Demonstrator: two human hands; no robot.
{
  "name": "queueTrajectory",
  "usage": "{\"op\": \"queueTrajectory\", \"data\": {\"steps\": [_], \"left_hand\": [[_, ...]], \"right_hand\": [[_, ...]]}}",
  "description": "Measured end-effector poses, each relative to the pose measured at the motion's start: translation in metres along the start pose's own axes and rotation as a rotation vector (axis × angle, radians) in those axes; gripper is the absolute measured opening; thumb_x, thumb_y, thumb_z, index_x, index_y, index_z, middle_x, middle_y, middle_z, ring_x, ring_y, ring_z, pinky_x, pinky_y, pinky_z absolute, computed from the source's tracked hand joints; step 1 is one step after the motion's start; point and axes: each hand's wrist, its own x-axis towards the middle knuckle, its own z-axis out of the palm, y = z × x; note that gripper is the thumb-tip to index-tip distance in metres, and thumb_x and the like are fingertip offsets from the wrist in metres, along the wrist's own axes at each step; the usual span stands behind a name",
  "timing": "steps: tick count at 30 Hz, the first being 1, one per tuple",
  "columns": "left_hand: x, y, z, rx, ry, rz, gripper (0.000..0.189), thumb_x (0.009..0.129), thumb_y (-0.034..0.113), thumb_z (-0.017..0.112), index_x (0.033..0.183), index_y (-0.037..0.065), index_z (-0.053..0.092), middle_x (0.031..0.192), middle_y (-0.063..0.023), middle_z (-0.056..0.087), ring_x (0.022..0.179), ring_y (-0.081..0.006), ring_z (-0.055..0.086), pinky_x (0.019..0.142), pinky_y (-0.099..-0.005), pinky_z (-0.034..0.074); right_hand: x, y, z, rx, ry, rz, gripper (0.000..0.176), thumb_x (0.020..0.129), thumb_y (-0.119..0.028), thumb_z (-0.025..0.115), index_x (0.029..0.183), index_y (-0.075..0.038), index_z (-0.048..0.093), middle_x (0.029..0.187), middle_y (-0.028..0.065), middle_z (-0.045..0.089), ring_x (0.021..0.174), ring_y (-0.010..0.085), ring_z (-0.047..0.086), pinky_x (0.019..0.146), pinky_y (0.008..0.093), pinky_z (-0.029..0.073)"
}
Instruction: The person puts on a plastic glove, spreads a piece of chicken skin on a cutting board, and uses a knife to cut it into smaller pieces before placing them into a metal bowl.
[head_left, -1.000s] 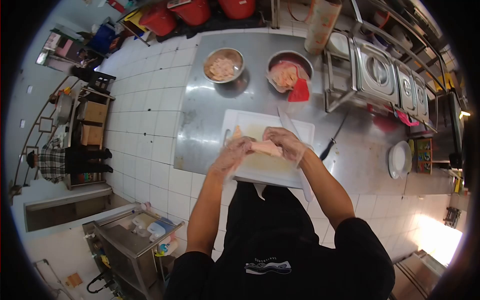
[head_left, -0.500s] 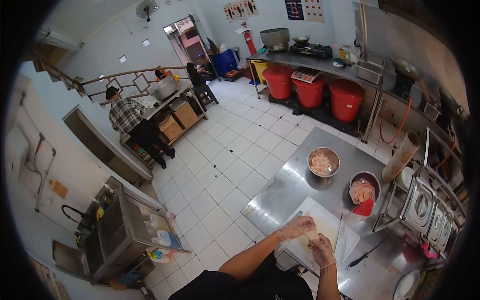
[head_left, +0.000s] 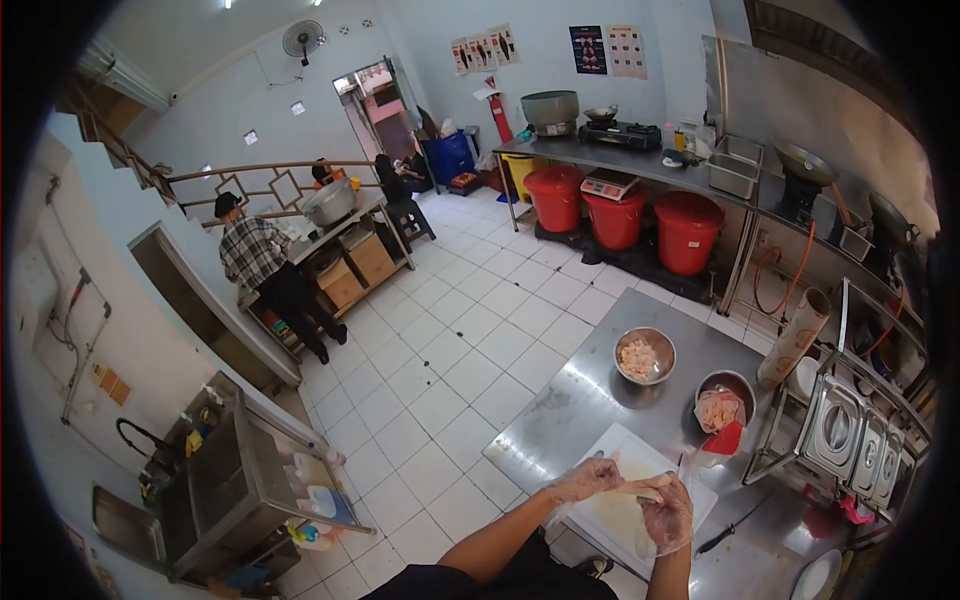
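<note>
Over a white cutting board (head_left: 610, 530) on the steel table, my left hand (head_left: 590, 480), in a clear plastic glove, is closed on one end of a pale strip of meat (head_left: 636, 487). My right hand (head_left: 668, 515), gloved too, grips the other end, so the strip stretches between both hands. Behind the board stands a steel bowl (head_left: 645, 356) of pale meat pieces. Another bowl (head_left: 725, 402) to its right holds meat in a plastic bag with a red part. A knife (head_left: 728, 530) with a dark handle lies right of the board.
Lidded steel containers (head_left: 838, 425) stand in a rack at the right, beside an upright roll (head_left: 795, 338). Red bins (head_left: 612, 215) are under the back counter. A person in a checked shirt (head_left: 255, 250) stands at a far table. A sink (head_left: 195, 480) is at the left.
My hands have moved apart, and the meat strip is now stretched sideways between them. The view has tilted up slightly.
</note>
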Motion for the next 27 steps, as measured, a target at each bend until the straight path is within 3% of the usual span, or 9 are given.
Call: {"op": "queueTrajectory", "data": {"steps": [3,5,9,12,15,17,20,23,27], "left_hand": [[-0.002,-0.016,0.000,-0.013,-0.114,-0.046,0.025,0.102,0.025,0.073,0.097,0.002,0.069,0.083,0.0000,0.066,0.082,-0.0118,0.059,0.077,-0.0302,0.049],[-0.004,-0.018,-0.002,0.143,-0.119,-0.036,0.025,0.099,0.025,0.075,0.102,0.001,0.068,0.090,-0.0040,0.069,0.087,-0.0156,0.063,0.081,-0.0328,0.051],[-0.010,0.040,0.009,0.422,-0.003,-0.065,0.039,0.092,0.022,0.077,0.122,0.000,0.063,0.113,-0.0130,0.071,0.110,-0.0270,0.067,0.098,-0.0402,0.052],[-0.010,0.060,0.024,0.317,-0.183,0.238,0.053,0.091,0.025,0.078,0.133,0.001,0.056,0.129,-0.0157,0.067,0.126,-0.0311,0.063,0.110,-0.0433,0.047],[-0.004,0.069,0.038,0.298,-0.304,0.105,0.059,0.091,0.025,0.078,0.138,0.000,0.053,0.136,-0.0165,0.064,0.134,-0.0313,0.058,0.117,-0.0426,0.041],[0.002,0.054,0.046,0.270,-0.241,0.127,0.049,0.092,0.025,0.078,0.131,0.000,0.059,0.122,-0.0160,0.069,0.120,-0.0290,0.064,0.106,-0.0418,0.046],[0.002,0.053,0.051,0.339,-0.184,0.079,0.037,0.095,0.025,0.077,0.119,-0.001,0.066,0.111,-0.0144,0.072,0.108,-0.0265,0.067,0.096,-0.0415,0.049],[-0.007,0.081,0.053,0.343,-0.107,0.073,0.032,0.097,0.027,0.075,0.109,-0.002,0.070,0.106,-0.0132,0.072,0.100,-0.0256,0.067,0.091,-0.0410,0.050],[-0.006,0.084,0.053,0.309,-0.026,0.197,0.032,0.099,0.029,0.074,0.108,-0.002,0.072,0.107,-0.0139,0.072,0.100,-0.0268,0.067,0.091,-0.0386,0.051]], "right_hand": [[-0.009,-0.011,-0.001,-0.101,-0.003,-0.013,0.015,0.093,-0.016,0.072,0.094,-0.002,0.066,0.092,0.0089,0.069,0.084,0.0178,0.064,0.077,0.0313,0.049],[-0.007,-0.024,0.004,-0.187,0.003,0.024,0.017,0.093,-0.018,0.071,0.093,-0.001,0.067,0.088,0.0074,0.069,0.079,0.0170,0.063,0.074,0.0311,0.049],[-0.006,-0.027,0.001,-0.809,0.161,0.132,0.022,0.094,-0.021,0.070,0.087,0.000,0.072,0.078,0.0046,0.069,0.071,0.0140,0.062,0.068,0.0302,0.049],[-0.012,-0.030,0.006,-1.089,0.116,0.167,0.022,0.094,-0.019,0.070,0.084,-0.001,0.076,0.075,0.0030,0.069,0.067,0.0110,0.060,0.065,0.0303,0.049],[-0.018,-0.031,0.009,-1.267,0.086,0.125,0.022,0.094,-0.019,0.069,0.083,-0.003,0.079,0.074,0.0028,0.069,0.069,0.0136,0.061,0.068,0.0333,0.049],[-0.024,-0.039,0.023,-1.330,0.052,0.097,0.021,0.093,-0.021,0.071,0.084,-0.004,0.080,0.077,0.0034,0.070,0.071,0.0149,0.061,0.072,0.0349,0.049],[-0.025,-0.037,0.023,-1.482,0.066,-0.123,0.023,0.088,-0.025,0.074,0.086,-0.003,0.079,0.090,0.0118,0.070,0.085,0.0199,0.066,0.082,0.0341,0.051],[-0.024,-0.036,0.017,-1.296,0.217,-0.136,0.027,0.090,-0.027,0.075,0.087,0.000,0.077,0.100,0.0112,0.070,0.093,0.0186,0.065,0.088,0.0317,0.050],[-0.027,-0.036,0.003,-1.004,0.266,-0.072,0.031,0.094,-0.030,0.073,0.090,0.000,0.075,0.094,0.0054,0.071,0.089,0.0163,0.064,0.086,0.0313,0.050]]}}
